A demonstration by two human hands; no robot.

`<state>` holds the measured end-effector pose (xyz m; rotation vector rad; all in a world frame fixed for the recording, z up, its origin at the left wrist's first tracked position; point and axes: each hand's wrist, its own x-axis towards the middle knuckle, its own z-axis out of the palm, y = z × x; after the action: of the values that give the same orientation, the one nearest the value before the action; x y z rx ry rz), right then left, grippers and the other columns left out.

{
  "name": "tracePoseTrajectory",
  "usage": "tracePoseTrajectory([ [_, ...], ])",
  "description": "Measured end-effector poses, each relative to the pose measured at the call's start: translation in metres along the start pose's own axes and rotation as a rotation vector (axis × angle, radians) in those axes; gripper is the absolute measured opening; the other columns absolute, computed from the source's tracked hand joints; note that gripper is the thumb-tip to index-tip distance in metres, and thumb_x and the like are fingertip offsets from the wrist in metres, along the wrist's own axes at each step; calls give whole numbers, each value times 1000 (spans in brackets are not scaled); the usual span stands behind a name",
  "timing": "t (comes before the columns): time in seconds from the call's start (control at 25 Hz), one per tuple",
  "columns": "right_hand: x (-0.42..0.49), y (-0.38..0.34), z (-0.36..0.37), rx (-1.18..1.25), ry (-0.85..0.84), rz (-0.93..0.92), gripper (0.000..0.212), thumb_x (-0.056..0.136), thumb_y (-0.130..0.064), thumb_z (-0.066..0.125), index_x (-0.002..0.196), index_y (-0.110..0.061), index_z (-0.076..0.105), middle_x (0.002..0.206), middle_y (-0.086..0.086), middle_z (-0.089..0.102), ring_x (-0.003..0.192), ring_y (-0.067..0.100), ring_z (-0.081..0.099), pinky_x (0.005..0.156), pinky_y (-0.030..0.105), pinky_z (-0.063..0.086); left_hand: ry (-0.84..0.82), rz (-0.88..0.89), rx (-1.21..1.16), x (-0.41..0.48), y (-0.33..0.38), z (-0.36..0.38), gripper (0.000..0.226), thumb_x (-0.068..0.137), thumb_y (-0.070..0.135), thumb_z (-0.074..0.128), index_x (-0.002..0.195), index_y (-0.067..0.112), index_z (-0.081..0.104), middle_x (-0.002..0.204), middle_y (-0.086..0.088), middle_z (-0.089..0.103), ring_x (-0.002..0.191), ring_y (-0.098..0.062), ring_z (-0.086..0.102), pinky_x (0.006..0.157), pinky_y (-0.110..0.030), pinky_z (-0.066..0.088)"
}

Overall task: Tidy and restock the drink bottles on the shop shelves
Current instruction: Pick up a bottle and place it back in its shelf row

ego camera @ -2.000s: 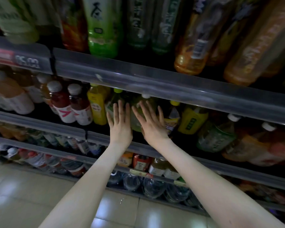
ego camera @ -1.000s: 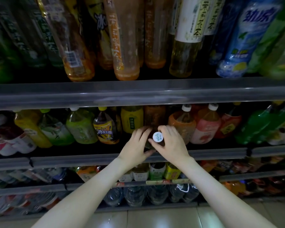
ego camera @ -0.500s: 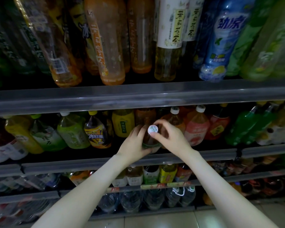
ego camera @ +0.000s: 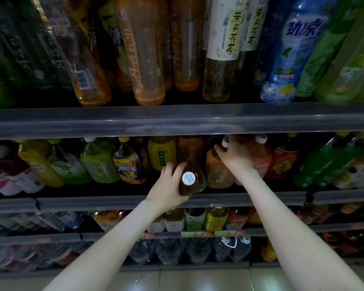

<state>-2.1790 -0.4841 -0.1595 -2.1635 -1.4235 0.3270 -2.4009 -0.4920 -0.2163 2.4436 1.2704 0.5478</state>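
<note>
My left hand [ego camera: 168, 185] grips a dark brown tea bottle [ego camera: 194, 181] with a white cap, tipped with its cap toward me at the front of the middle shelf. My right hand [ego camera: 235, 157] reaches deeper into the same shelf and holds an orange bottle [ego camera: 218, 172] with a white cap near its neck, just right of the brown one. Behind the brown bottle stands another brown-orange bottle [ego camera: 189, 151].
The middle shelf rail [ego camera: 114, 201] runs below my hands and the upper shelf rail [ego camera: 177, 120] close above them. Green, yellow and red bottles fill the row on both sides. Tall bottles stand on the top shelf; smaller bottles and water sit on lower shelves.
My right hand has let go of the brown bottle and moved right and deeper to the orange bottle. My left hand alone now holds the brown bottle, pulled slightly forward.
</note>
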Motion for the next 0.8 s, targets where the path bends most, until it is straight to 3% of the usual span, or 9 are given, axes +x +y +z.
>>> tracePoseTrajectory([
  [0.16, -32, 6, 10, 37, 227, -92, 40, 93, -44, 52, 117, -12, 46, 84, 6, 63, 76, 31, 66, 55, 30, 45, -82, 23, 34, -25, -25, 1, 96, 71, 25, 80, 140, 36, 15, 142, -10, 25, 118, -37, 49, 83, -42, 53],
  [0.36, -62, 7, 19, 82, 201, -257, 44, 90, -41, 61, 125, -15, 53, 111, 4, 67, 99, 24, 64, 72, 27, 44, 11, -53, -67, -28, -25, -10, 88, 70, 24, 79, 141, 23, 28, 139, -3, 32, 116, -31, 50, 84, -35, 48],
  [0.44, -68, 6, 28, 120, 238, -379, 40, 89, -36, 64, 120, -11, 58, 108, 4, 67, 97, 22, 65, 71, 24, 43, 49, -96, -110, -26, -21, -19, 85, 70, 27, 78, 140, 22, 31, 135, -2, 37, 112, -30, 54, 84, -36, 49],
  [0.64, -67, -16, 45, 240, 254, -285, 42, 90, -36, 62, 121, -7, 55, 110, 8, 66, 99, 25, 64, 76, 27, 45, 177, -199, -196, -36, -22, -43, 82, 66, 31, 82, 134, 21, 37, 127, -3, 43, 110, -26, 53, 81, -30, 44],
  [0.8, -56, -46, 59, 292, 201, -209, 40, 92, -38, 59, 120, -11, 54, 111, 9, 65, 99, 29, 62, 76, 33, 48, 317, -261, -271, -56, -28, -73, 84, 62, 25, 84, 133, 23, 40, 127, 0, 44, 112, -19, 50, 88, -31, 42],
])
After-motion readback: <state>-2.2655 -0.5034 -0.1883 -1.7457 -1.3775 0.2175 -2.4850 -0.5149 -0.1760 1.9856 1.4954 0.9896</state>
